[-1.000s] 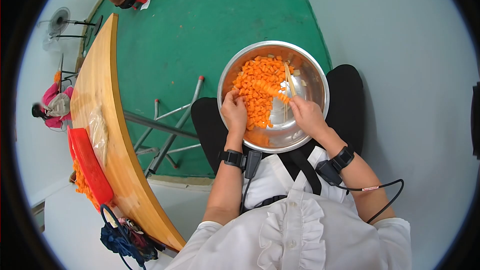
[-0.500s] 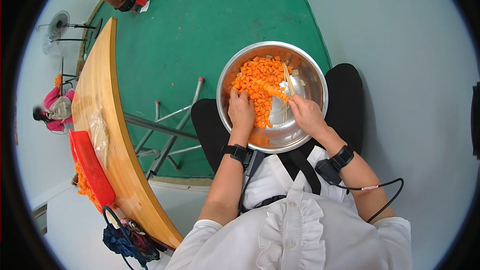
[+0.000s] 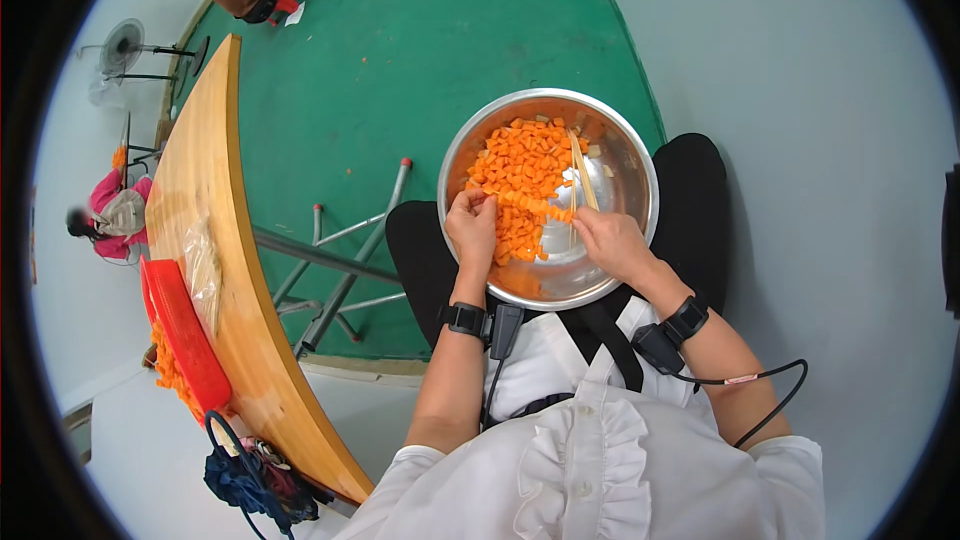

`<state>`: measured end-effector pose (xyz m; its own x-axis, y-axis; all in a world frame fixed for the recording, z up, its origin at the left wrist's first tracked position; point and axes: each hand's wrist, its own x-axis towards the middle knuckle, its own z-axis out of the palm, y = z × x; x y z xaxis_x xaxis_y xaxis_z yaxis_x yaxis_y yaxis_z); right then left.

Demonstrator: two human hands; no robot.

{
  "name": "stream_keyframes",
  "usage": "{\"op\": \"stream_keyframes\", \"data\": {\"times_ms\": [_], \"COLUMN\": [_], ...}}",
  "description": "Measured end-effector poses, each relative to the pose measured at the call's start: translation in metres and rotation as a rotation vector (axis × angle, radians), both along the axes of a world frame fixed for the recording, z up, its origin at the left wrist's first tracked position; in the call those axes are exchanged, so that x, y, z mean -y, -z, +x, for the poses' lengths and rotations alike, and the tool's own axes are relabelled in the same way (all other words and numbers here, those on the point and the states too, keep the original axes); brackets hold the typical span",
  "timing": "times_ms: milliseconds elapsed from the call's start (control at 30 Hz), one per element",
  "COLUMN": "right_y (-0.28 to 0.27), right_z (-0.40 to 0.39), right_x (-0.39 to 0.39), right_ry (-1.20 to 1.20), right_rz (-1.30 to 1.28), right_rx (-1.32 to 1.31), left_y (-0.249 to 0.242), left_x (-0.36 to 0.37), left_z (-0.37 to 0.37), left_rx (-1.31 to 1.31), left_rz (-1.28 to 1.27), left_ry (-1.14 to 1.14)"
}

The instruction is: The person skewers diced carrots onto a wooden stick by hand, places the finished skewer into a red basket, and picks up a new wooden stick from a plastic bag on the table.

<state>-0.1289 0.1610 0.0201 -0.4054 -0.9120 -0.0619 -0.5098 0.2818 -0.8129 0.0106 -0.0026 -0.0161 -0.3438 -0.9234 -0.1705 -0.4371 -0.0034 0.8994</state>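
A steel bowl (image 3: 649,155) rests on my lap, holding many small orange carrot pieces (image 3: 525,152) and some bamboo skewers (image 3: 581,168). Above the pieces, a row of carrot chunks on a skewer (image 3: 535,205) stretches between my hands. My right hand (image 3: 612,243) grips its right end, fingers closed. At the other end my left hand (image 3: 472,232) is pinched shut, seemingly on a carrot piece at the tip; the fingers partly hide it.
On my left stands a wooden table (image 3: 240,240) bearing a red basket (image 3: 188,335), a plastic bag of skewers (image 3: 203,270) and more carrot pieces (image 3: 170,370). Its metal legs (image 3: 340,290) reach near my knee. Two other people sit farther off, and a fan (image 3: 124,45) stands behind.
My left hand has lifted slightly from the carrot pieces to the tip of the row. My right hand has shifted slightly down, and the loose skewers have shifted in the bowl.
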Motion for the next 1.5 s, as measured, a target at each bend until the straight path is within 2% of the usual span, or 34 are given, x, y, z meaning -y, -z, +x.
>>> {"op": "stream_keyframes", "data": {"times_ms": [167,333,433,633,933,1233,1500], "right_y": [-0.005,-0.003,-0.005,-0.007,-0.008,-0.008,-0.006], "right_z": [0.0,0.0,0.0,-0.001,0.0,0.001,0.002], "right_x": [0.001,0.001,0.001,0.002,0.001,0.002,0.001], "right_ry": [0.002,-0.001,0.003,-0.019,-0.013,-0.017,-0.007], "right_rz": [-0.011,-0.022,-0.032,-0.033,-0.057,-0.04,-0.068], "right_rx": [-0.021,-0.033,-0.005,0.036,0.006,-0.032,-0.039], "left_y": [0.003,-0.015,-0.005,-0.017,-0.022,-0.014,-0.018], "left_x": [0.0,-0.002,0.001,0.004,0.002,0.003,0.005], "left_z": [0.002,-0.002,0.001,0.001,-0.003,0.0,0.001], "left_rx": [0.008,0.115,-0.121,-0.5,-0.457,-0.441,-0.478], "left_rz": [0.0,-0.002,0.006,0.33,0.413,0.382,0.465], "left_ry": [0.0,0.002,0.013,-0.009,-0.095,-0.065,-0.042]}}
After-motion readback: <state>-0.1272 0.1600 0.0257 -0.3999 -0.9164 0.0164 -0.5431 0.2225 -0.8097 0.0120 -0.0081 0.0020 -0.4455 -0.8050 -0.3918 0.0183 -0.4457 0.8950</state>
